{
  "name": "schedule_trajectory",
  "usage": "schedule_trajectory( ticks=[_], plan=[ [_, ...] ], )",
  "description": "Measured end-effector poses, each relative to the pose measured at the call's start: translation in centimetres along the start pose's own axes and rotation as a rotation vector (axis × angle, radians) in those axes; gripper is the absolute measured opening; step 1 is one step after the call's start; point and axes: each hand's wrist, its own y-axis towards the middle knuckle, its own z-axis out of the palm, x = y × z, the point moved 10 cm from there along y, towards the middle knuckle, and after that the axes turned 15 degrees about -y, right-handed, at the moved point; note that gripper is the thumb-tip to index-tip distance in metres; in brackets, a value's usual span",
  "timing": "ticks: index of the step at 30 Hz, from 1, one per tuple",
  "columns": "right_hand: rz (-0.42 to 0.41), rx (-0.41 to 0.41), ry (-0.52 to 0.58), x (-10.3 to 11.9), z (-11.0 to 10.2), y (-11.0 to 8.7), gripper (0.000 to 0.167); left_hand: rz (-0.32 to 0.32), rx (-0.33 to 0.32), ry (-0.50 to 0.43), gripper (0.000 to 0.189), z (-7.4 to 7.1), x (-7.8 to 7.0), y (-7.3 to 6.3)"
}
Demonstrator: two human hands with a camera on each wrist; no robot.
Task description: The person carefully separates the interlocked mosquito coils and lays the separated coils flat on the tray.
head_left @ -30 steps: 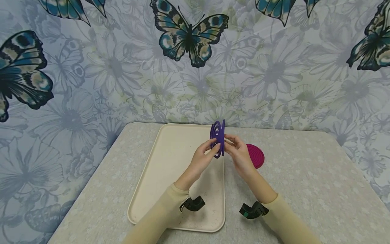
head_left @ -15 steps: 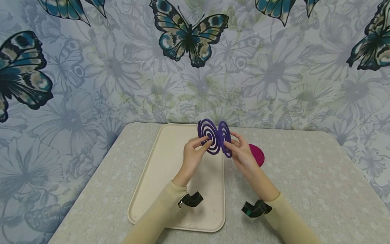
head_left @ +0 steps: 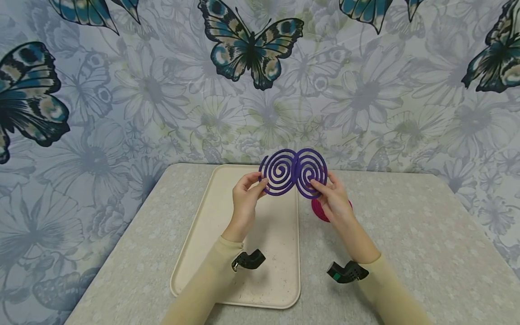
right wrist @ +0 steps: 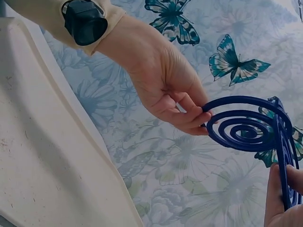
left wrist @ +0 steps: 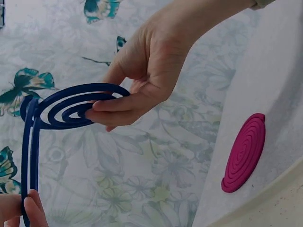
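Observation:
A purple plastic piece of two flat spirals joined side by side is held up in the air above the tray; the wrist views tint it blue. My left hand pinches the outer edge of the left spiral between thumb and fingers. On the other side, my right hand grips the right spiral, thumb on its front near the centre and fingers behind. The right wrist view shows the left spiral's coils turned at an angle to the right one. A magenta spiral disc lies on the table, partly hidden behind my right hand in the head view.
A cream tray with dark specks lies on the left and middle of the table. Behind the table hangs butterfly-and-flower cloth. Black cameras sit on the left wrist and right wrist.
Both hands have moved apart and slightly up. The purple spirals, first seen nearly edge-on and close together, have spread and turned their faces toward the head camera.

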Motion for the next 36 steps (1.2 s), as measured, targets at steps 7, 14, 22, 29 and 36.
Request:
schedule_trajectory(
  ticks=[7, 14, 22, 29, 36],
  plan=[
    [-0.025, -0.039, -0.049, 0.5, -0.6, 0.0, 0.042, 0.051, -0.066, -0.026, 0.019, -0.9, -1.2, 0.4],
    [-0.039, -0.085, -0.144, 0.9, -1.4, 0.0, 0.037, 0.051, -0.11, -0.064, 0.026, -1.6, -1.7, 0.6],
    [0.016, -0.136, -0.205, 0.9, -2.4, -0.3, 0.046, 0.04, -0.113, -0.085, 0.03, -1.7, -1.9, 0.6],
    [0.001, -0.145, -0.222, 1.3, -2.6, -0.3, 0.066, 0.033, -0.093, -0.075, 0.042, -1.7, -1.5, 0.9],
    [-0.03, -0.143, -0.231, 1.8, -2.8, -0.3, 0.065, 0.039, -0.075, -0.057, 0.039, -1.6, -1.6, 0.9]
  ],
)
